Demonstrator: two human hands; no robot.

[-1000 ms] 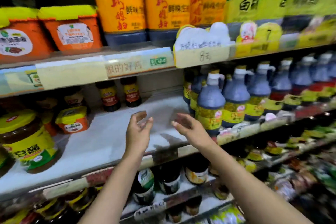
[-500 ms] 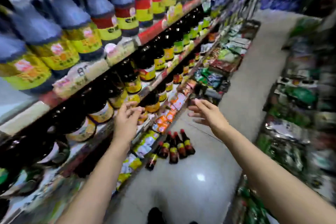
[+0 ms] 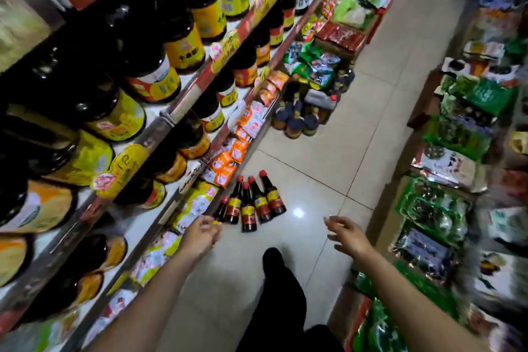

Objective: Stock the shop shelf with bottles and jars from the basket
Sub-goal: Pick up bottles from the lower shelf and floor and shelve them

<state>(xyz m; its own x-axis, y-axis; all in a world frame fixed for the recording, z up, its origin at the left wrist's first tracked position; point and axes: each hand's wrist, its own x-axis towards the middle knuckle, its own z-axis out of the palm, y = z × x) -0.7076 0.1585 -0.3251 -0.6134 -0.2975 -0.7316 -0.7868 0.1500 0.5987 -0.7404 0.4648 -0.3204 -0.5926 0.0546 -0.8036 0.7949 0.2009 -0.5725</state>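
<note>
The view tips down the aisle. A cluster of red-capped sauce bottles (image 3: 251, 204), dark glass with red and yellow labels, stands on the pale tiled floor (image 3: 328, 151) just beside the foot of the shop shelf (image 3: 171, 118) on the left. The left hand (image 3: 200, 234) reaches forward and low, near the shelf's bottom edge and just short of the nearest bottle; its fingers are loosely bent and hold nothing, though blur hides the fingertips. The right hand (image 3: 347, 236) hangs over bare floor, well apart from the bottles, its fingers spread and relaxed, holding nothing. The shelf's upper tiers carry rows of large dark bottles with yellow labels (image 3: 183, 46); the lowest tier holds orange sachets (image 3: 228, 157). Farther down the aisle a second group of dark bottles (image 3: 297, 120) stands on the floor against the shelf. A black shoe (image 3: 273, 258) shows between the arms, and green packets (image 3: 457, 134) fill the rack on the right.
</note>
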